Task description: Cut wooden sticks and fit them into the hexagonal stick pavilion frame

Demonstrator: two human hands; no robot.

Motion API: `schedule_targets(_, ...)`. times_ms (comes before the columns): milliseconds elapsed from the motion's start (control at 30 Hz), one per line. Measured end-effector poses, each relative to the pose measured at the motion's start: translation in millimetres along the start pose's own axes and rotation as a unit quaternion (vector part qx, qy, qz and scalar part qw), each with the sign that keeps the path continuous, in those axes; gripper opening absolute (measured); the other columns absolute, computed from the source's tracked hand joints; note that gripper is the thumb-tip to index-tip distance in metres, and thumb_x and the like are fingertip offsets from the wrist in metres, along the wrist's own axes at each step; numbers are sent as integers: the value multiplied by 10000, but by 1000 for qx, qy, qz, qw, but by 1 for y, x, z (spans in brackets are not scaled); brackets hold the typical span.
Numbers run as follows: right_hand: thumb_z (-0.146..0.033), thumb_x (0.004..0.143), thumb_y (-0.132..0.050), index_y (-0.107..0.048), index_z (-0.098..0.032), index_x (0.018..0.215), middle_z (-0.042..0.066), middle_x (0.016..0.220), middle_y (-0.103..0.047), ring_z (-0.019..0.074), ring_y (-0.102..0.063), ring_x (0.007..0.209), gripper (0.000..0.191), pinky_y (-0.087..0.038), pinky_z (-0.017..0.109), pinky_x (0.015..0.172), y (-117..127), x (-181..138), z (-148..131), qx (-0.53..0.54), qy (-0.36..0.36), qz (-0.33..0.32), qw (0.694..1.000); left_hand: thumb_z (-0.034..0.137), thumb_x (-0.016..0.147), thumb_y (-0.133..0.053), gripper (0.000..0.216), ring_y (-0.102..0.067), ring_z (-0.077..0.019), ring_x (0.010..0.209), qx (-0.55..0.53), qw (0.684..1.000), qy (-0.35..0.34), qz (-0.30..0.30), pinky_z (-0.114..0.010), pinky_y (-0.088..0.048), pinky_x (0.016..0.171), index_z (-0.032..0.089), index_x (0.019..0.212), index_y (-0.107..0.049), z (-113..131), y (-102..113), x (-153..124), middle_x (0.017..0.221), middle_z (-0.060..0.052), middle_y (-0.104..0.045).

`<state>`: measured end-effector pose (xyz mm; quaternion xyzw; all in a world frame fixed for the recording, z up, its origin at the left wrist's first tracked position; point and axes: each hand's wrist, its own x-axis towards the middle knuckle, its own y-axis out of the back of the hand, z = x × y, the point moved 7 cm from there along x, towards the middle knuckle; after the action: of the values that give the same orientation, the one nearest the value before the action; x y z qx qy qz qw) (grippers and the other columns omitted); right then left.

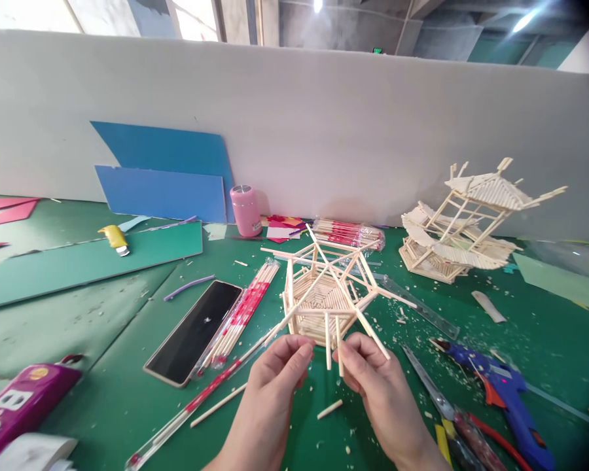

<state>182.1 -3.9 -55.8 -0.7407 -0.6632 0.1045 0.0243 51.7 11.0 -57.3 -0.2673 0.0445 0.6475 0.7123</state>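
Note:
A small pavilion-like frame of thin wooden sticks stands on the table in front of me, with long sticks crossing over its top. Two short sticks jut from its near rim towards me. My right hand pinches the right one, a wooden stick, between thumb and fingers. To its left, my left hand is closed in a pinch beside the near edge of the frame; whatever lies between those fingertips is hidden. Below the hands, a cut piece of stick rests on the green table.
At right lie a blue glue gun and scissors; a finished-looking stick pavilion stands behind. A phone and bagged sticks are at left. Farther back stand a pink flask and blue boards.

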Motion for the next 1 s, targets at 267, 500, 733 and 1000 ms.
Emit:
schedule_targets(267,-379,815,-551,-505,-195,632,-65,564,-369,100,-272,538,264,-241,236,514,-3,5,5,18,-10,-25,999,315,753,-644,150,-477,-124,708,-37,999,4,-38,-227,-379,674,168,784,-654,1,-14,6,763,-19,-599)
schedule_targets(500,-402,801,-562,-526,-199,677,-58,590,-376,107,-261,552,241,-237,239,519,-3,7,9,32,-39,-27,998,292,746,-657,152,-465,-109,681,-73,997,2,-32,-227,-383,661,170,835,-671,1,-14,13,764,-17,-585)
schedule_targets(733,-388,801,-566,-539,-194,692,-46,604,-430,106,-308,556,225,-275,241,535,-5,7,9,49,-44,-28,997,274,766,-639,130,-412,-84,598,-95,994,-2,-53,-210,-369,604,159,820,-665,0,-18,15,684,2,-535)
schedule_targets(1000,-371,811,-570,-555,-186,679,-47,598,-453,90,-294,545,228,-260,226,510,-4,9,12,60,-40,-30,997,245,778,-625,162,-399,-79,572,-117,991,-12,-64,-191,-359,559,151,901,-673,6,-24,17,641,8,-511)
